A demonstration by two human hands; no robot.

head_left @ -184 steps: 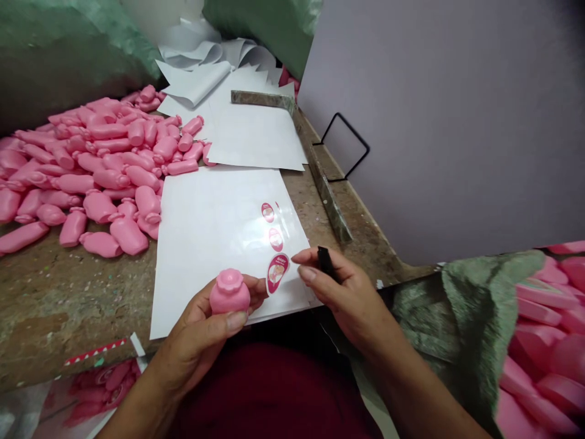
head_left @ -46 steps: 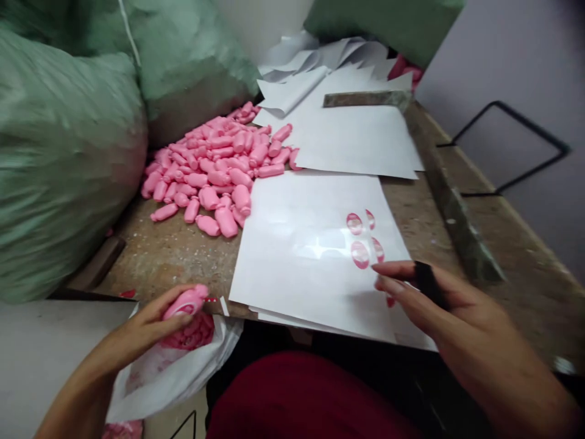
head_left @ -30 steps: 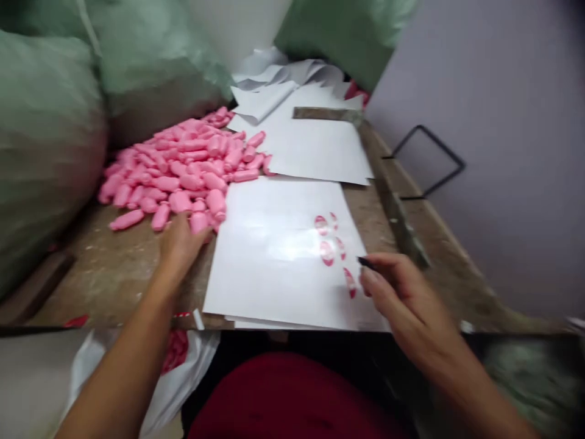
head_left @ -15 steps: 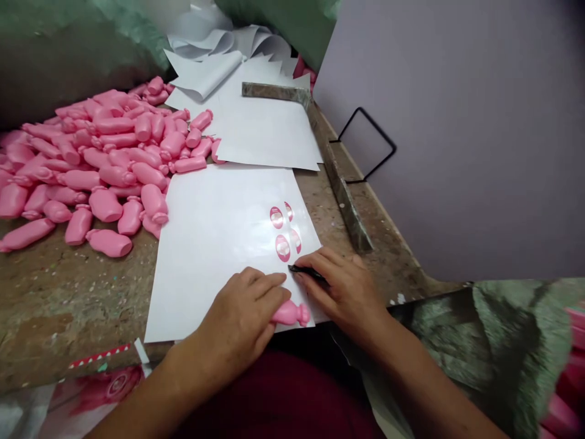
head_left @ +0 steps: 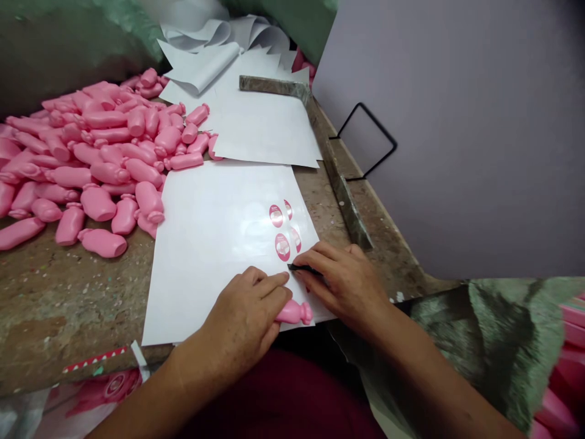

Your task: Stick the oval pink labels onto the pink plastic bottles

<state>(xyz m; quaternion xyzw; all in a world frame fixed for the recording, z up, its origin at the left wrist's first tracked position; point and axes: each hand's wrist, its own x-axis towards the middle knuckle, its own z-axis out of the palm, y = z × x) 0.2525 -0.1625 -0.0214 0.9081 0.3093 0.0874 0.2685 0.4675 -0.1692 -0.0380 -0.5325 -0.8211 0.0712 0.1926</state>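
Note:
My left hand is closed around a small pink plastic bottle, its necked end sticking out to the right. Fingertips of that hand rest near the lower edge of a white sticker sheet. In my right hand is a slim black tool, pinched between thumb and fingers; its tip touches the sheet just below the printed stickers. Whether it is tweezers or a blade I cannot tell. Several oval pink-and-white stickers remain on the sheet's right side, the right-hand ones cut off in shape.
A heap of pink bottles covers the left of the worn table. More white sheets lie behind, against an L-shaped metal bar. A grey panel with a black wire bracket stands at right.
Both hands stay almost in place, with the bottle and black tool still held. The view has shifted slightly, so the bottle heap sits a little further left.

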